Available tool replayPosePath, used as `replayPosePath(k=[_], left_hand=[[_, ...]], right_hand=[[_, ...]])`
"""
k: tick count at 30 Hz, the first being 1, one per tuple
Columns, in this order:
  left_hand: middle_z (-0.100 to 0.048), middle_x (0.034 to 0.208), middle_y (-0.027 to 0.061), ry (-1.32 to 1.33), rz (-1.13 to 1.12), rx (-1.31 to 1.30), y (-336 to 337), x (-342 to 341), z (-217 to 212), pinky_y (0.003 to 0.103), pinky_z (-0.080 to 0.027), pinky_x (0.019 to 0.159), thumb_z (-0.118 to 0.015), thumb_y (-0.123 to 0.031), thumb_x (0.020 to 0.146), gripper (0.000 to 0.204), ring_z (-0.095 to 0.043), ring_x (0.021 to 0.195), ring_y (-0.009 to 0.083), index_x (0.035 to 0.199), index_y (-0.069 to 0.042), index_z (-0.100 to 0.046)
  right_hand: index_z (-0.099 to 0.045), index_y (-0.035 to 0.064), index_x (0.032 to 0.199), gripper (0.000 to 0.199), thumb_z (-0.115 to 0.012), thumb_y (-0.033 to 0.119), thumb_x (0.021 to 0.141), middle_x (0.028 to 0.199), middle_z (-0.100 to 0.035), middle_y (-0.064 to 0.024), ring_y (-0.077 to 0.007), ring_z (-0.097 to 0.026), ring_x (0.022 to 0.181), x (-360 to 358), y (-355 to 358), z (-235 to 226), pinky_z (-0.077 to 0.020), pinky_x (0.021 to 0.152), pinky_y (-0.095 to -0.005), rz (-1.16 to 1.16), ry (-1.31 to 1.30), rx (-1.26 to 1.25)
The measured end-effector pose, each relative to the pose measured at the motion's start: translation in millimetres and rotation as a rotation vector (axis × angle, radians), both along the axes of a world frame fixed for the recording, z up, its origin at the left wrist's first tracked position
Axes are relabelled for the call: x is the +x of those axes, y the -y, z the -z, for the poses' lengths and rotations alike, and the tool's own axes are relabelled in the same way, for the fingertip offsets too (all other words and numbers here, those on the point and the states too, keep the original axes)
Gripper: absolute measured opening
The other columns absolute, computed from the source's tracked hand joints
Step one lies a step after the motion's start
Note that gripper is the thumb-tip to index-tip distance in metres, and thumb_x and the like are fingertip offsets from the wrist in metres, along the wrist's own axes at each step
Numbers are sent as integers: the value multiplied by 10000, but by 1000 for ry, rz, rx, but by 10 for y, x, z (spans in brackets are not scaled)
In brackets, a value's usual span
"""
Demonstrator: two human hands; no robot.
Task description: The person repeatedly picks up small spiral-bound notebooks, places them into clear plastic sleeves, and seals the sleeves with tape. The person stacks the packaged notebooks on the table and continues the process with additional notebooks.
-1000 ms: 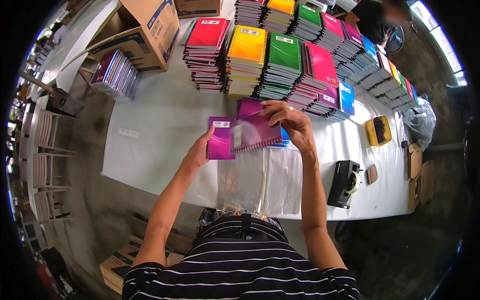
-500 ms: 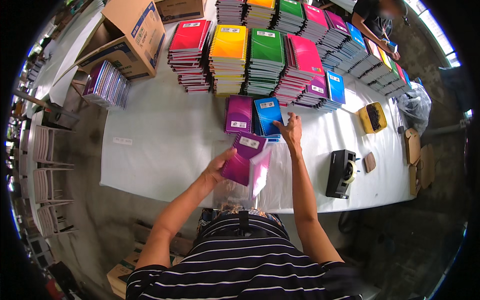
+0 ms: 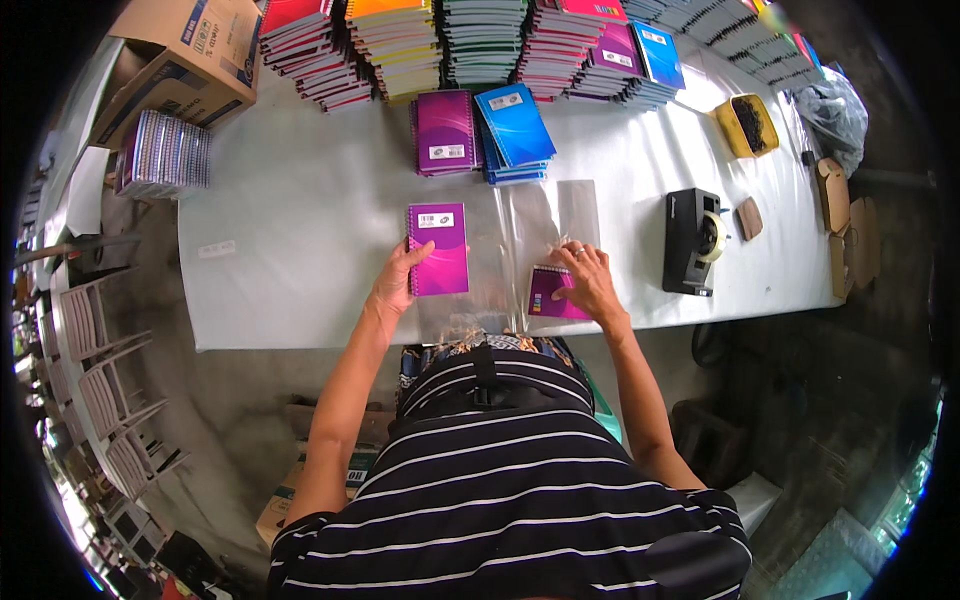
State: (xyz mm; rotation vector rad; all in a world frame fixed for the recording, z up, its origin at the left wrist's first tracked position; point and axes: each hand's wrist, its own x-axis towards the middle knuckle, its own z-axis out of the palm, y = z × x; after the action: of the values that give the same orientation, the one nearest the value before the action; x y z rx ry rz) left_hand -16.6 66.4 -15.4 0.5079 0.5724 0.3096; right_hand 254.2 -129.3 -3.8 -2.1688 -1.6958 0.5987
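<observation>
Hands [image 3: 400, 285] [image 3: 590, 283] press notebooks [image 3: 438, 249] near table edge [image 3: 300, 338].

Around the white table [image 3: 300, 220]
Stacked spiral notebooks [image 3: 480, 45] line the far edge; a black tape dispenser [image 3: 692, 242], yellow tray [image 3: 745, 125] and cardboard box [image 3: 185, 60] sit nearby.

Magenta spiral notebook [image 3: 438, 249]: flat on white table, cover up, spine at left, white label near top. Second magenta notebook [image 3: 556, 295]: flat near table's front edge, lying in clear plastic sleeve [image 3: 552, 232].
</observation>
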Motion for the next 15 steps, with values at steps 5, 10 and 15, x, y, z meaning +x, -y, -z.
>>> replayPosePath(k=[5, 10, 15], left_hand=[[-616, 1194, 243, -28, 4, -22, 87, 198, -54, 423, -534, 916, -670, -315, 892, 556, -636, 1082, 308, 1295, 16, -478], [-603, 1223, 217, 26, 91, -87, 65, 218, -79, 430, -529, 930, -556, -654, 835, 837, -626, 1101, 287, 1336, 9, -454], [-599, 1229, 141, 173, 110, -188, 74, 449, -354, 420, -536, 930, -643, -614, 800, 802, -633, 1070, 243, 1312, -16, -491]], right_hand=[[-588, 77, 927, 407, -827, 112, 600, 1039, -596, -60, -285, -555, 1049, -10, 38, -45, -343, 992, -438, -5, -16, -170], [-591, 53, 834, 243, -687, -75, 651, 901, -660, -50, -263, -634, 947, -102, -416, -1158, -369, 1017, -461, -76, -393, 346], [-631, 44, 819, 278, -584, -153, 628, 1062, -692, -45, -239, -593, 1164, -245, -709, -1114, -304, 1128, -454, -382, -452, 562]])
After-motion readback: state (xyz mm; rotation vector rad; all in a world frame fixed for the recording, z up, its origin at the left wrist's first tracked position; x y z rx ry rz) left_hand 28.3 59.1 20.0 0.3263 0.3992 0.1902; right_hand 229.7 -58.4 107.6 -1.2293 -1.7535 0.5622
